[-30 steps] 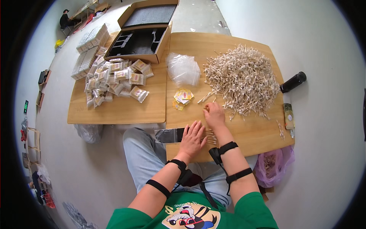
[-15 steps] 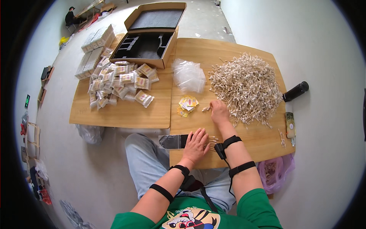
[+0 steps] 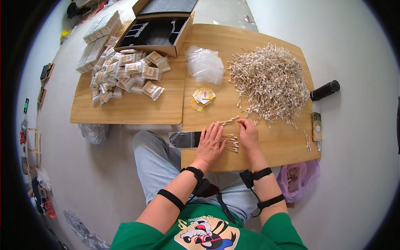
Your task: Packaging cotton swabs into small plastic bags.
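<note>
My left hand (image 3: 211,143) lies flat with its fingers stretched over a row of cotton swabs (image 3: 230,143), whose tips stick out to the right from under the palm. Beneath that hand, a dark strip with a clear plastic end (image 3: 181,140) extends left past the table edge. My right hand (image 3: 248,134) is closed, thumb and fingertips together, beside a few loose swabs (image 3: 229,121) lying just beyond the left fingertips. Whatever the right fingertips pinch is too small to tell. Behind the right hand rises a large heap of cotton swabs (image 3: 268,83).
Yellow and white cards (image 3: 203,98) and clear plastic bags (image 3: 205,66) lie beyond my hands. Filled swab packs (image 3: 129,73) pile up left, near an open carton (image 3: 154,33). A black bottle (image 3: 325,90) and a phone (image 3: 317,126) are at the right edge. A purple bag (image 3: 298,179) hangs below.
My right hand has moved toward me and slightly right, away from the loose swabs' left ends. My left hand stays on the row, and more swab tips show beside it. The view has tilted slightly.
</note>
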The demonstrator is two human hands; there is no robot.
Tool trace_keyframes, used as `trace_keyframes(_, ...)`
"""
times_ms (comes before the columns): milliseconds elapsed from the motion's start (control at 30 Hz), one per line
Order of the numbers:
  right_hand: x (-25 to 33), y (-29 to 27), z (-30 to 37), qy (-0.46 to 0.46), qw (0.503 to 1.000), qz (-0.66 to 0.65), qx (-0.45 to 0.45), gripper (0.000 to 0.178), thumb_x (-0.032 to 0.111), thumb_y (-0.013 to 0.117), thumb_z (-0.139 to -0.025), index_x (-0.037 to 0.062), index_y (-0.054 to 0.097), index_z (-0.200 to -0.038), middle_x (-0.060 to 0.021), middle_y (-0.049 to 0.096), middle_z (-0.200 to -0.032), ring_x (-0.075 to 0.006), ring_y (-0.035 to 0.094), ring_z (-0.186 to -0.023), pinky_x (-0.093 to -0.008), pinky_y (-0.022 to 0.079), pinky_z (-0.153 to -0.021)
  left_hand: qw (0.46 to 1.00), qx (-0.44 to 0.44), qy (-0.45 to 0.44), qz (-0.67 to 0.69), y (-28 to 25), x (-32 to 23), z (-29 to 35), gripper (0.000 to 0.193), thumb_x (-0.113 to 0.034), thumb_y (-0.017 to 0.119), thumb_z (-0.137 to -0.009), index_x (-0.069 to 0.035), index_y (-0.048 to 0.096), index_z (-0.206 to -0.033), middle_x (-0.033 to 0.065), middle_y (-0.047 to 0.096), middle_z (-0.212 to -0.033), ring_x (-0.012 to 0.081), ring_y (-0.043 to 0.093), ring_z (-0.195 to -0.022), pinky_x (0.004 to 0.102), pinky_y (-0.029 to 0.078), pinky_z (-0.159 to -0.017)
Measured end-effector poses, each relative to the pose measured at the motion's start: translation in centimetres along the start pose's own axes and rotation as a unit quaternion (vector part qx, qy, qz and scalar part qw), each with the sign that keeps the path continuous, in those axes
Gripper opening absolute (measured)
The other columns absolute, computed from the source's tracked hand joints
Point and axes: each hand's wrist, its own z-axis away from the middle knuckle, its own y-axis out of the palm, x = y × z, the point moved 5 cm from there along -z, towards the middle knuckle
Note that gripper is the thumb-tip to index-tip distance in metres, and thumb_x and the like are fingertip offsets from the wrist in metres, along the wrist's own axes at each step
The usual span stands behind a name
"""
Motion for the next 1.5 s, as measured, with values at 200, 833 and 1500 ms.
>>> trace_keyframes(200, 1.0, 0.4, -2.7, -0.076, 0.995, 0.066, 0.027, 0.006, 0.008, 0.065, -0.086, 0.0061, 0.064, -0.092, -0.0118, 0.063, -0.088, -0.0322, 0.063, -0.086, -0.0420, 0.050, -0.076, 1.000, 0.024, -0.004, -0.018, 0.2, -0.1, 0.0, 0.061, -0.039, 0.054, -0.096, -0.007, 0.041, -0.146, 0.0119, 0.035, -0.156, 0.0280, 0.029, -0.146, 0.0480, 0.020, -0.119)
trace_keyframes(833, 0.3, -0.3, -2.7, -0.094, 0.986, 0.126, 0.057, 0.005, 0.008, 0.064, -0.086, 0.0071, 0.060, -0.089, -0.0123, 0.062, -0.091, -0.0333, 0.061, -0.089, -0.0441, 0.050, -0.076, 0.999, 0.033, -0.006, -0.030, 0.5, 0.0, 0.2, 0.063, -0.042, 0.054, -0.096, -0.007, 0.041, -0.146, 0.0116, 0.032, -0.158, 0.0263, 0.026, -0.147, 0.0474, 0.017, -0.120)
trace_keyframes(1500, -0.5, -1.0, 0.8, -0.176, 0.956, 0.198, 0.129, 0.007, 0.009, 0.063, -0.085, 0.0085, 0.057, -0.088, -0.0115, 0.058, -0.088, -0.0320, 0.059, -0.087, -0.0430, 0.049, -0.074, 0.998, 0.008, -0.019, 0.051, 0.2, 0.1, 0.1, 0.062, -0.035, 0.060, -0.092, -0.005, 0.040, -0.143, 0.0178, 0.034, -0.155, 0.0307, 0.030, -0.145, 0.0477, 0.021, -0.120)
